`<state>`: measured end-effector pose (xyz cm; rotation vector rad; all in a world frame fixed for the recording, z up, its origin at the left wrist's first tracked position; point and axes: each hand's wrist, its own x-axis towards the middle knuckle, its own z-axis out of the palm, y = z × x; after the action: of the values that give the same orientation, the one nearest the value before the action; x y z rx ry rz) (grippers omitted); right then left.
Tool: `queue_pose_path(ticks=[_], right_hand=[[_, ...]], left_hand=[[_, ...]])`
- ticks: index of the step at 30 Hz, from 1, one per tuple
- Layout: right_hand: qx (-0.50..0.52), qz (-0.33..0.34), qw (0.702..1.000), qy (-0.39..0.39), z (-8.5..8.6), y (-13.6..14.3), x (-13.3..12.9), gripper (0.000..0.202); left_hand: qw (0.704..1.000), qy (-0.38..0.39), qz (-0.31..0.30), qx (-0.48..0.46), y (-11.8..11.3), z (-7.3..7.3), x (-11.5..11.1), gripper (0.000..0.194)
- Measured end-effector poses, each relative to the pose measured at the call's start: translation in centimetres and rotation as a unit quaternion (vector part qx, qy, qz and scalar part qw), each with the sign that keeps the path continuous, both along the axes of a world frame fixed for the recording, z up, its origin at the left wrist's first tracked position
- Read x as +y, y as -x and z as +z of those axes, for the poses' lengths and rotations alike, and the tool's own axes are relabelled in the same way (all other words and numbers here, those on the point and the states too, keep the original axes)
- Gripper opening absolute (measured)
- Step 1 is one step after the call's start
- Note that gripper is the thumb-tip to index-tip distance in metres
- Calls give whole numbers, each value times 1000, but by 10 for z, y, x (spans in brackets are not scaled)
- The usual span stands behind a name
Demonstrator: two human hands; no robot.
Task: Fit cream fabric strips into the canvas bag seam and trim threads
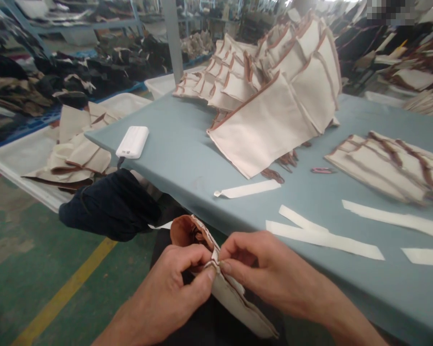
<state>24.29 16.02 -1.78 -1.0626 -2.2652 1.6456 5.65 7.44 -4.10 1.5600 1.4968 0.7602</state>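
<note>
Between my two hands, over my lap and just off the table's near edge, is a sewn cream fabric piece (238,300) with a brown lining showing at its open end. My left hand (176,283) pinches the seam between thumb and index finger. My right hand (270,269) pinches the same edge close beside it, fingertips almost touching the left thumb. Whatever small detail lies between the fingertips is too small to make out.
On the blue-grey table (187,158) lie a tall stack of cream pieces (267,125), a flatter bundle (389,166), paper strips (328,240), a pink-handled small tool (323,170) and a white power bank (133,142). A white bin (29,185) of fabric stands left.
</note>
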Motion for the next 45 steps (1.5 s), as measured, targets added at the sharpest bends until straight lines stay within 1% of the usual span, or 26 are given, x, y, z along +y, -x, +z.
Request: queue_pose_path(ticks=[7,17,24,26,28,32,34,35,37,39,41,45], right_hand=[[-34,33,999,5,6,-4,7,14],[-59,24,997,-40,8,1,5,16],[-49,33,996,-63,8,2,5,19],[-55,36,994,-90,8,2,4,18],[-77,41,986,-138,8,3,0,19],[-116,67,949,-286,5,5,-8,19],[-112,83,937,-319,4,6,-10,17],[-107,83,939,-316,4,6,-10,17],[-92,66,952,-285,4,7,-8,16],[-71,50,966,-242,3,7,-6,17],[-50,41,975,-214,1,7,-6,17],[-37,30,976,-212,-5,9,-10,15]], left_hand=[[1000,17,-17,-18,1,-4,5,24],[999,31,-17,-17,0,-7,4,25],[999,33,-15,-11,-1,-4,5,25],[999,27,-12,-13,-1,-4,5,24],[1000,20,-8,-14,-1,-5,5,24],[1000,10,-9,-13,0,-4,6,24],[1000,7,-11,-2,0,-3,6,24],[1000,5,-11,6,0,-3,6,24],[1000,1,-15,19,0,-1,5,23],[1000,1,-19,16,1,1,5,23],[1000,8,-18,6,2,2,5,22],[1000,14,-10,-4,3,0,5,23]])
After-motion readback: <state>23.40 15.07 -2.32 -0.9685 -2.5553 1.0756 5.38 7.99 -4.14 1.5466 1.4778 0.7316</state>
